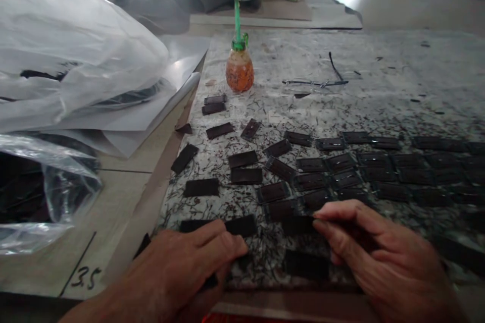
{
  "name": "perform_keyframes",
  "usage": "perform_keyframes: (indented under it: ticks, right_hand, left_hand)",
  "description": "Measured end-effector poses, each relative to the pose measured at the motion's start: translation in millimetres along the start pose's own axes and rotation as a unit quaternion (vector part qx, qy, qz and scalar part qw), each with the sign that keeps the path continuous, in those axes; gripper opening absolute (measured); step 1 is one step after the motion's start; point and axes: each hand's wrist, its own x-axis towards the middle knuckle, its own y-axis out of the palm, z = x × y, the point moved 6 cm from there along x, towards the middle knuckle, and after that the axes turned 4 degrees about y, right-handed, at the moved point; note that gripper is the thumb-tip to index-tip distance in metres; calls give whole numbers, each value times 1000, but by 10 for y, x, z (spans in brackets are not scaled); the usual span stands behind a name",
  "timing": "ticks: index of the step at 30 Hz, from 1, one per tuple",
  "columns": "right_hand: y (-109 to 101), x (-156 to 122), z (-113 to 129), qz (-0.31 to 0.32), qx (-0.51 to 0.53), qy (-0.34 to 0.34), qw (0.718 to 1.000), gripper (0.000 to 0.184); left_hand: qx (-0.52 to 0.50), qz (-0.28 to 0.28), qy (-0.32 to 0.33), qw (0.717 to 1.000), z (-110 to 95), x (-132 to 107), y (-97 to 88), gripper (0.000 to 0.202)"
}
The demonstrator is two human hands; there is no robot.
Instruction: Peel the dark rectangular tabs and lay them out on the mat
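Near the front edge, my right hand [382, 252] pinches thumb and forefinger at the right end of a small black rectangular piece [297, 225]. My left hand [189, 262] is closed, fingers curled under. Dark bits show by its fingertips, but what it holds, if anything, is hidden. Another black rectangle [306, 264] lies between the hands, close to the right one. Just beyond the left fingers is a further black rectangle [241, 225]. Rows of black rectangles with shiny clear borders [344, 179] cover the board's middle and right, some touching or overlapping.
Black fibres and scraps litter the pale work board [265, 55]. A squat bottle [239, 70] with orange contents and a green spout stands behind the pieces. At left are a large clear plastic bag [83, 40] and a smaller bag with black material [71, 186]. Thin dark wires [314, 83] lie farther back.
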Motion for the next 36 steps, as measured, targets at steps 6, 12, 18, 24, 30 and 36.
perform_keyframes:
  ticks: [6, 12, 18, 24, 30, 36]
  right_hand:
    - [186, 19, 63, 27, -3, 4, 1000, 13]
    - [212, 88, 161, 22, -37, -76, 996, 10]
    - [217, 89, 165, 21, -65, -85, 994, 10]
    - [234, 88, 163, 24, -79, -76, 994, 12]
    - [248, 106, 172, 20, -72, -90, 993, 12]
    - [255, 124, 194, 7, -66, -93, 993, 11]
  left_hand:
    - [52, -51, 135, 988, -267, 118, 177, 27]
    - [111, -45, 124, 985, -336, 189, 274, 34]
    - [116, 2, 106, 988, -285, 158, 372, 45]
    - [88, 23, 107, 990, -257, 175, 394, 64]
    - [87, 25, 112, 990, -249, 192, 384, 59]
    - [91, 39, 107, 989, -243, 202, 414, 66]
